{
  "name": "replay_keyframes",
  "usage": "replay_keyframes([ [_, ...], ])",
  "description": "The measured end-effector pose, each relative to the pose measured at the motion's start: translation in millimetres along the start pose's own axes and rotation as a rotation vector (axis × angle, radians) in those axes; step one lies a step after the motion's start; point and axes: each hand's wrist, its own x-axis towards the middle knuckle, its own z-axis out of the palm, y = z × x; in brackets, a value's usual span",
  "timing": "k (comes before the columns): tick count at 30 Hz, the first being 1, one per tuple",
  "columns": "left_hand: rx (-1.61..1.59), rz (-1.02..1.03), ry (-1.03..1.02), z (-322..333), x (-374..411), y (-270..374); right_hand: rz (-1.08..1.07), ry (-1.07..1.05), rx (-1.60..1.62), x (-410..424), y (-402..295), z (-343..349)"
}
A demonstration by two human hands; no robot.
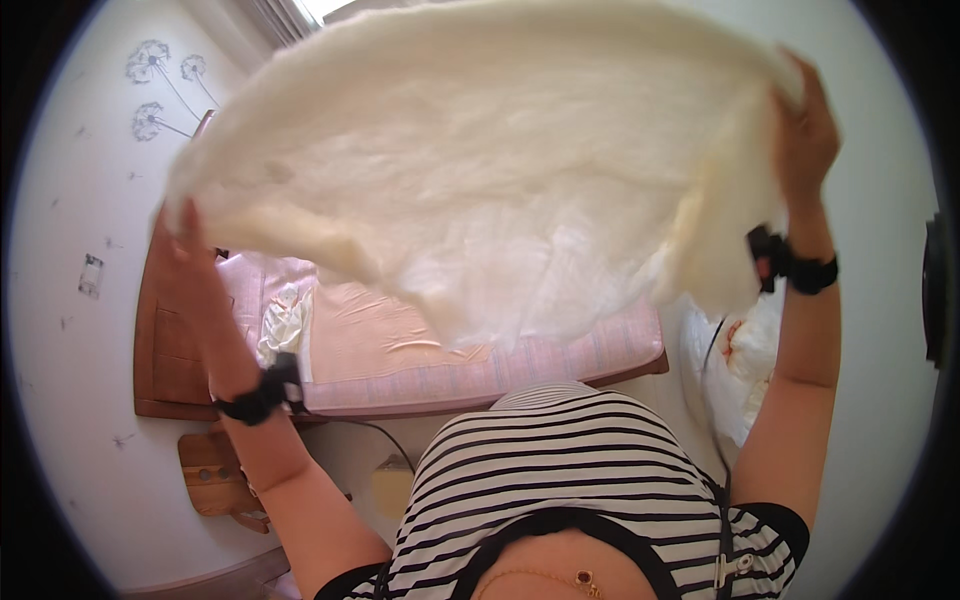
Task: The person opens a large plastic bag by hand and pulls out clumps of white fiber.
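A large sheet of cream-white fluffy batting (480,165) is held up and spread wide in front of me. My left hand (180,255) grips its left edge, fingers and thumb closed on the fluff. At the upper right my right hand (810,135) grips the opposite edge. The sheet sags between both hands, and its thinner lower edge hangs over a bed. On the bed's pink striped mattress (600,341) lies a smooth peach cloth (375,330). Beside that cloth sits a crumpled white cloth or bag (285,326). The batting hides the far part of the bed.
A brown wooden headboard (180,352) stands at the left, with a wooden stool or chair (214,476) below it. A clear plastic bag of white stuff (742,360) is on the floor at the right. Black cables (386,435) run from my wrist straps.
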Motion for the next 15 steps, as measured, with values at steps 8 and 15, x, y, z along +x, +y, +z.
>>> replay_keyframes([
  [8, 0.150, 0.190, -0.344, 8.7, 4.3, -73.2, 0.232, -0.471, 0.148, 29.0, 26.4, -15.2],
  [15, 0.028, 0.287, -0.625, 15.0, 10.1, -17.3, -0.045, -0.936, -0.157, 17.6, -5.2, 12.4],
])
